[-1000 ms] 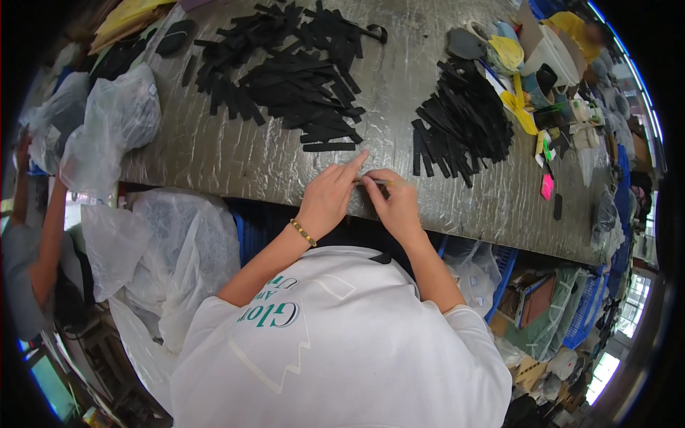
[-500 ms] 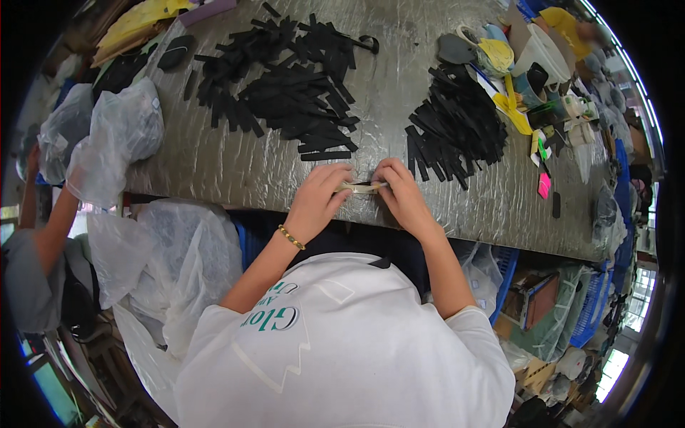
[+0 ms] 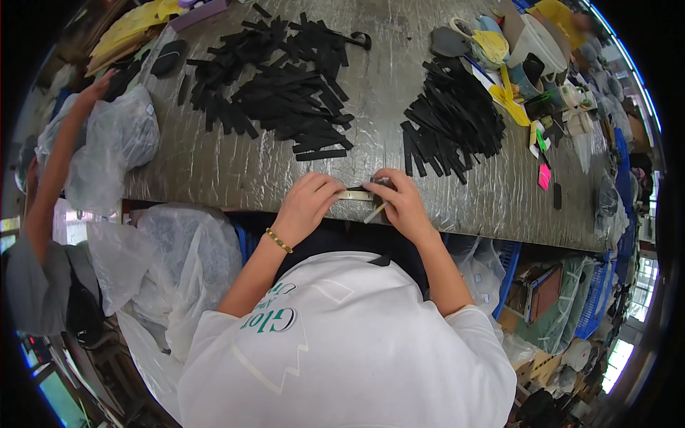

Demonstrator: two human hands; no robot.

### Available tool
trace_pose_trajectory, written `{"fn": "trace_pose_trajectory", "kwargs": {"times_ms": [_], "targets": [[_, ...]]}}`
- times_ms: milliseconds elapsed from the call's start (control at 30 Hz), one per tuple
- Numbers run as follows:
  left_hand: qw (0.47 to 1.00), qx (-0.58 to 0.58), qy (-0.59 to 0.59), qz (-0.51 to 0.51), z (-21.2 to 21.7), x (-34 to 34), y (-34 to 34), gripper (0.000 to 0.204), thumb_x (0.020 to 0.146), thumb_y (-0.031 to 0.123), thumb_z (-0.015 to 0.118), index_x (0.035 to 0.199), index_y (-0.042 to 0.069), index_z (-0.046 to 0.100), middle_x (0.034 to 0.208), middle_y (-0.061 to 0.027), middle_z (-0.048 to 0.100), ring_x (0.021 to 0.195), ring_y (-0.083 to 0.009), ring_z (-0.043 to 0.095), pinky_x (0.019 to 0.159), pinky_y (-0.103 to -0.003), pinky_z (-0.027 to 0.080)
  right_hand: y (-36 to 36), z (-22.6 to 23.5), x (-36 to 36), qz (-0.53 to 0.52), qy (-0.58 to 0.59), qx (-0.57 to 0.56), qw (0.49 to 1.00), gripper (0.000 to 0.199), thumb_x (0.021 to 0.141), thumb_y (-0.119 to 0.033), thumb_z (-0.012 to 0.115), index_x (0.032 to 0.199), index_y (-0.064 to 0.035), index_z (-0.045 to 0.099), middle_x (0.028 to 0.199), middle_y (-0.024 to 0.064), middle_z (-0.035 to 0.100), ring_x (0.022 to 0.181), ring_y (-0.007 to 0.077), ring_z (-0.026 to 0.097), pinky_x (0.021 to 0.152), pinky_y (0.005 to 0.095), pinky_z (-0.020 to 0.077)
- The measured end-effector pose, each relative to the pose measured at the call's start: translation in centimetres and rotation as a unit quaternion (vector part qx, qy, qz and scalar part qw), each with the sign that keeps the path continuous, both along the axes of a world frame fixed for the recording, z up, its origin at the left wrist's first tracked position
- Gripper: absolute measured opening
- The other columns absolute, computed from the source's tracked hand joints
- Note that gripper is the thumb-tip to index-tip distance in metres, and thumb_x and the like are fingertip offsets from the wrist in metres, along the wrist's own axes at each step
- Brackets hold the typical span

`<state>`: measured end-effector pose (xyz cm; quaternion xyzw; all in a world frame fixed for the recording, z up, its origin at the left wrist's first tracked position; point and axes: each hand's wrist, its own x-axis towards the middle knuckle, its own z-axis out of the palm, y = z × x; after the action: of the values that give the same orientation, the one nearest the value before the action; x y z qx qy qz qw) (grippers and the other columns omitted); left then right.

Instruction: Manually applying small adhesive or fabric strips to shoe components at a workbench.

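At the table's near edge, my left hand (image 3: 308,202) is closed on the left end of a short pale flat strip (image 3: 353,195). A bit of black strap (image 3: 354,188) lies along its upper side, between both hands. My right hand (image 3: 404,205) is closed, with fingertips at the strap's right end. A thin pale stick (image 3: 376,212), like a pencil, slants down-left from those fingers. Beyond my hands lie a left pile of short black straps (image 3: 289,100) and a right pile of black straps (image 3: 457,118).
The table (image 3: 378,93) has a shiny, wrinkled covering. Cups, a white tub (image 3: 536,44) and yellow pieces stand at right. Plastic bags (image 3: 118,143) lie at left, where a co-worker's arm (image 3: 61,160) reaches over. Below the edge are a large plastic bag (image 3: 189,242) and blue crates (image 3: 505,267).
My hands have shifted slightly toward me and to the left. The thin stick now shows slanting from my right hand. The co-worker's arm has reached farther over the table.
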<state>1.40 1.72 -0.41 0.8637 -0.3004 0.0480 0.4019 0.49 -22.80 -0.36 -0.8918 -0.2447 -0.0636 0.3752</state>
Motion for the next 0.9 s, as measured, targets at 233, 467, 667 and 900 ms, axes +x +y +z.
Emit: {"fn": "trace_pose_trajectory", "kwargs": {"times_ms": [233,467,667,900], "targets": [[0.999,-0.025,0.036,0.004,0.8,-0.3,1.3,0.018,0.088,0.007,0.065,0.105,0.005,0.063,0.103,-0.0097,0.064,0.099,-0.0317,0.059,0.087,-0.04,0.048,-3.1,0.2,0.5,-0.046,-0.118,-0.156,0.98,0.041,0.074,0.004,0.061,0.114,-0.0052,0.068,0.113,0.0086,0.06,0.094,0.0292,0.058,0.078,0.0394,0.0438],[0.986,-0.075,-0.021,0.15,1.4,0.7,3.7,0.017,0.085,0.005,0.069,0.101,0.003,0.063,0.097,-0.0118,0.065,0.09,-0.0329,0.06,0.08,-0.04,0.049,2.4,1.1,2.8,-0.056,-0.077,-0.071,0.993,0.041,0.083,0.0,0.066,0.122,-0.01,0.066,0.113,0.0106,0.06,0.105,0.031,0.059,0.088,0.0407,0.045],[0.981,-0.063,-0.038,0.179,1.4,0.8,4.0,0.016,0.085,0.004,0.068,0.101,0.003,0.064,0.097,-0.0112,0.065,0.089,-0.0321,0.06,0.08,-0.04,0.048,3.0,-0.3,2.6,-0.014,-0.068,-0.122,0.99,0.044,0.079,0.001,0.067,0.122,-0.0095,0.067,0.113,0.0088,0.06,0.106,0.0294,0.058,0.088,0.0407,0.0448],[0.997,-0.001,-0.018,0.069,-0.2,0.5,0.7,0.02,0.084,0.004,0.066,0.104,0.006,0.067,0.098,-0.0097,0.06,0.098,-0.0308,0.058,0.085,-0.039,0.048,2.1,0.2,-0.7,-0.05,-0.001,-0.062,0.997,0.029,0.085,-0.007,0.07,0.114,-0.0069,0.067,0.111,0.0111,0.06,0.104,0.0311,0.059,0.086,0.0407,0.0457]]}}
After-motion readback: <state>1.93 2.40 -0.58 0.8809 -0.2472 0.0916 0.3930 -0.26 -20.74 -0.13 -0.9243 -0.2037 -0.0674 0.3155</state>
